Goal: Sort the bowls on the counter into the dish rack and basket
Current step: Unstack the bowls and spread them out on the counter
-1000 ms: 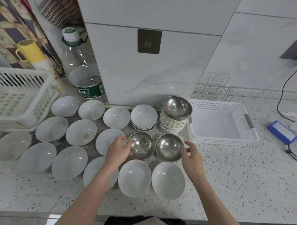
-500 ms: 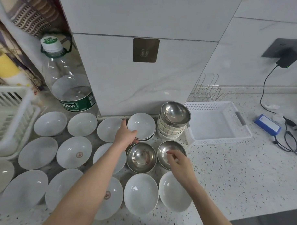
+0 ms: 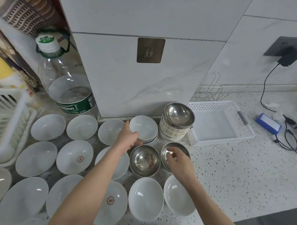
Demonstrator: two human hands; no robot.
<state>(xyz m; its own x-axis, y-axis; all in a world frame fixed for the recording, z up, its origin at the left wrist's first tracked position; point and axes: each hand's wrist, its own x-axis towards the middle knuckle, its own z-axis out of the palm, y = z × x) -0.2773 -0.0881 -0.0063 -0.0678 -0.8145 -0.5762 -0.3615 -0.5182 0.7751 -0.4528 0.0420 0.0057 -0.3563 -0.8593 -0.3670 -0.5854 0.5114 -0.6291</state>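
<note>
Where your left hand (image 3: 128, 140) reaches, its thumb and fingers curl round the near rim of the top white bowl (image 3: 143, 127) of a short stack at the wall's foot. Just right of that hand stands a striped stack topped by a steel bowl (image 3: 179, 115); beyond it sits the white basket (image 3: 246, 125). Your right hand (image 3: 177, 160) hovers over the right steel bowl (image 3: 181, 147), fingers loosely bent, holding nothing. Between your hands lies another steel bowl (image 3: 144, 160). Far left of your left hand is the dish rack (image 3: 15, 117).
</note>
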